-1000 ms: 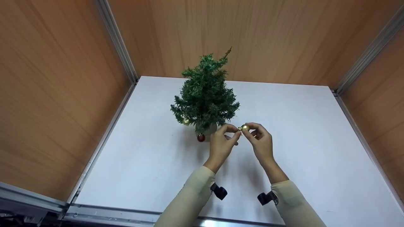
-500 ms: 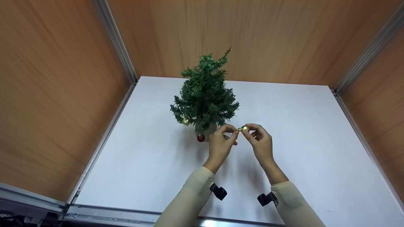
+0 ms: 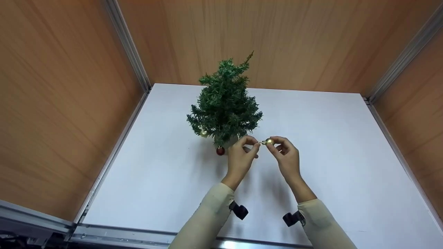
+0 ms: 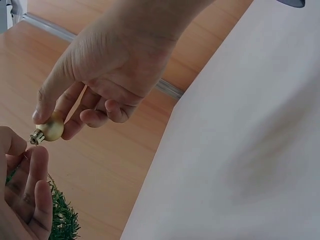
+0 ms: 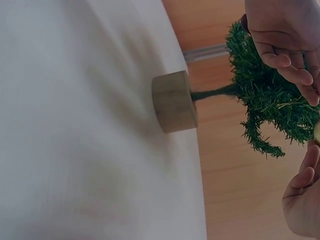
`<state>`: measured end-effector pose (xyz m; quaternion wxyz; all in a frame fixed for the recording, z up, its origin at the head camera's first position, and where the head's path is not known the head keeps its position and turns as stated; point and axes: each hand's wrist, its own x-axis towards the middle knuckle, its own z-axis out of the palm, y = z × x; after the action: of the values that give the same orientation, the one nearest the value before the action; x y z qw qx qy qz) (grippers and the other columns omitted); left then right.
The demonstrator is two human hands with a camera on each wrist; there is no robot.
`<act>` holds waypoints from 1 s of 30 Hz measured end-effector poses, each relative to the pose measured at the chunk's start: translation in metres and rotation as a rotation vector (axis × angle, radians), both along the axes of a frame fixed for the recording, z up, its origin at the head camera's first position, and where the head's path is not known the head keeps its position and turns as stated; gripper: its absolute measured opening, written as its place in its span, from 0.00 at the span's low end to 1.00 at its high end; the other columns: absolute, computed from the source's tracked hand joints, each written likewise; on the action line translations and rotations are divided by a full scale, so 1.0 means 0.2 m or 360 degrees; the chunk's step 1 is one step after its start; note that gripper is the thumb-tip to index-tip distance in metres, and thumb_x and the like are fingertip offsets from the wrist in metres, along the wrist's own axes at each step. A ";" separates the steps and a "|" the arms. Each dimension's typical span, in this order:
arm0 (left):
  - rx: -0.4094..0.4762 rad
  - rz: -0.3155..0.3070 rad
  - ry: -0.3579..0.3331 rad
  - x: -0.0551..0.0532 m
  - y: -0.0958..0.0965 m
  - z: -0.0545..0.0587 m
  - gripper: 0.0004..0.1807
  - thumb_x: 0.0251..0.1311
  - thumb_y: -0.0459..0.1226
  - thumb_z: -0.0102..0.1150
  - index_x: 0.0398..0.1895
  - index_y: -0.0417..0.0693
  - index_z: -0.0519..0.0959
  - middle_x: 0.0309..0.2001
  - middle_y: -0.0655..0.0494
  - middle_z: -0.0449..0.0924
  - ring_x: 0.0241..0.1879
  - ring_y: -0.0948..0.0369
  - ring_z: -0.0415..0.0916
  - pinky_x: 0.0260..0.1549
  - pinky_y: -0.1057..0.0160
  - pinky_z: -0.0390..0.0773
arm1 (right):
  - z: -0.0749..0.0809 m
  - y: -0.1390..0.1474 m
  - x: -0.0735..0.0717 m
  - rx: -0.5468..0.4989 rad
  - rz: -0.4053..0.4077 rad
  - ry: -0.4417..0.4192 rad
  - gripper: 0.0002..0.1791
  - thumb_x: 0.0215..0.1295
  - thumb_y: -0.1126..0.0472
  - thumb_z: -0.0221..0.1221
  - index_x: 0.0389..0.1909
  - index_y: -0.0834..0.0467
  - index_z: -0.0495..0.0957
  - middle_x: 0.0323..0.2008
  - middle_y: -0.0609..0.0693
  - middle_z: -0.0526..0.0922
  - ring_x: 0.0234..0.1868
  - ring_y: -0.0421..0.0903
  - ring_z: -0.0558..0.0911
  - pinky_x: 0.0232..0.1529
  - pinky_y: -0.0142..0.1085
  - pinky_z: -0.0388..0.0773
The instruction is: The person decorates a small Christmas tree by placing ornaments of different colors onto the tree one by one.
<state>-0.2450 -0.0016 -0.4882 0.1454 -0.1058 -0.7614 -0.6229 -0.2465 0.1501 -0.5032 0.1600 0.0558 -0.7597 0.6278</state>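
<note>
In the head view my right hand pinches a small gold bauble between thumb and fingertips. Just left of it, my left hand pinches the fine hanging loop at the bauble's cap, with a short gap between the two hands' fingertips. The left wrist view shows the bauble's shiny cap pointing at the left hand's fingers. A small green artificial Christmas tree stands behind the hands. From its lower branches hang a red bauble and another gold bauble.
The tree's round wooden base stands on the white tabletop. Wooden panels rise at the back and sides, with metal rails at the corners. A small black camera sits on each wrist.
My left hand has shifted slightly left, away from the bauble, so a bit of the loop shows between the hands. The right hand barely moved and still pinches the gold bauble.
</note>
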 end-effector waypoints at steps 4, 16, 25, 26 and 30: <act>-0.0030 0.0025 0.0003 0.00 0.00 0.00 0.04 0.56 0.39 0.59 0.32 0.49 0.77 0.30 0.65 0.77 0.17 0.68 0.74 0.18 0.67 0.75 | 0.01 0.00 0.01 0.0000 -0.0011 -0.0011 0.20 0.54 0.49 0.62 0.44 0.56 0.76 0.39 0.49 0.77 0.31 0.48 0.73 0.28 0.30 0.68; 0.0005 0.0046 0.0067 0.01 -0.01 0.03 0.03 0.55 0.37 0.59 0.31 0.48 0.76 0.28 0.64 0.76 0.19 0.62 0.75 0.18 0.67 0.75 | -0.05 0.00 0.02 -0.0015 -0.0003 -0.0087 0.21 0.52 0.48 0.63 0.44 0.55 0.77 0.39 0.49 0.77 0.31 0.49 0.73 0.28 0.31 0.67; 0.0030 0.0061 0.0093 0.00 -0.01 0.05 0.02 0.55 0.37 0.59 0.29 0.49 0.76 0.26 0.64 0.76 0.19 0.60 0.75 0.18 0.67 0.75 | -0.08 -0.01 0.03 0.0010 -0.0017 -0.0181 0.22 0.49 0.45 0.64 0.42 0.53 0.77 0.39 0.46 0.78 0.31 0.47 0.73 0.28 0.32 0.68; 0.0030 0.0063 0.0093 0.00 -0.01 0.05 0.02 0.55 0.37 0.60 0.29 0.49 0.76 0.26 0.64 0.76 0.19 0.61 0.75 0.18 0.67 0.75 | -0.09 0.00 0.03 0.0007 -0.0014 -0.0192 0.22 0.49 0.45 0.64 0.42 0.52 0.77 0.39 0.46 0.78 0.31 0.48 0.73 0.28 0.32 0.69; 0.0008 0.0070 0.0099 0.01 -0.01 0.06 0.02 0.55 0.37 0.60 0.29 0.51 0.76 0.27 0.65 0.76 0.19 0.63 0.75 0.18 0.67 0.75 | -0.10 0.00 0.04 -0.0025 0.0032 -0.0212 0.22 0.49 0.44 0.64 0.43 0.53 0.77 0.39 0.46 0.79 0.33 0.49 0.73 0.30 0.32 0.69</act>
<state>-0.2438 -0.0038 -0.4757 0.1828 -0.1080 -0.7571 -0.6178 -0.2390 0.1498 -0.5237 0.1032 0.0203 -0.7632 0.6375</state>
